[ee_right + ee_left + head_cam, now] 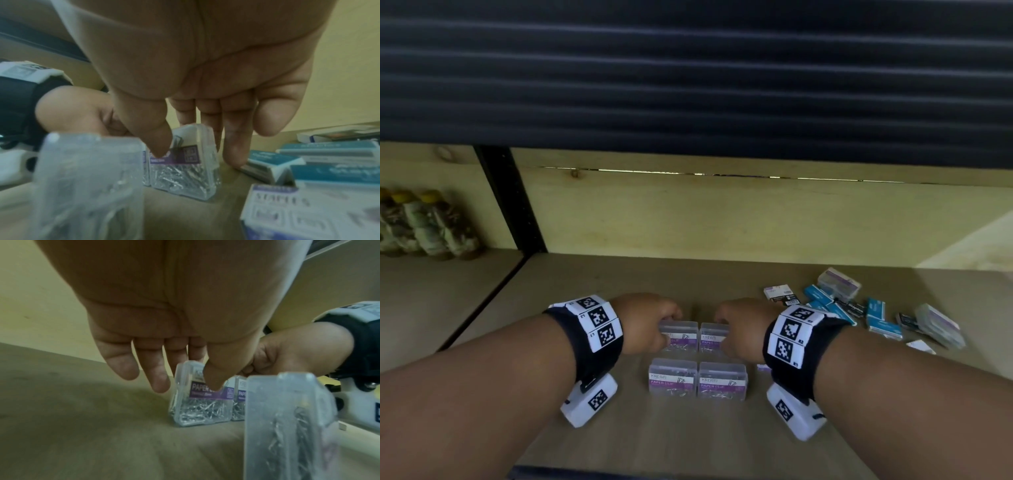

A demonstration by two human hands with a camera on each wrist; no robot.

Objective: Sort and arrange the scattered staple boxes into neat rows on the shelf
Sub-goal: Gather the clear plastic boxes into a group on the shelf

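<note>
Four clear paper clip boxes with purple labels stand in a two-by-two block on the wooden shelf (619,428). My left hand (655,329) pinches the rear left box (678,333), thumb on its label (213,382) and fingers behind its top. My right hand (732,330) pinches the rear right box (714,337) the same way, its thumb (160,146) on the front of that box (185,175). The front pair (673,377), (722,380) stands untouched near my wrists. A loose heap of blue staple boxes (859,310) lies to the right.
White-and-purple staple boxes (287,211) and two more clear boxes (839,284), (938,323) lie among the heap. A black upright post (510,202) divides off the left bay, which holds wrapped bottles (424,226). A dark ribbed panel (688,68) hangs above.
</note>
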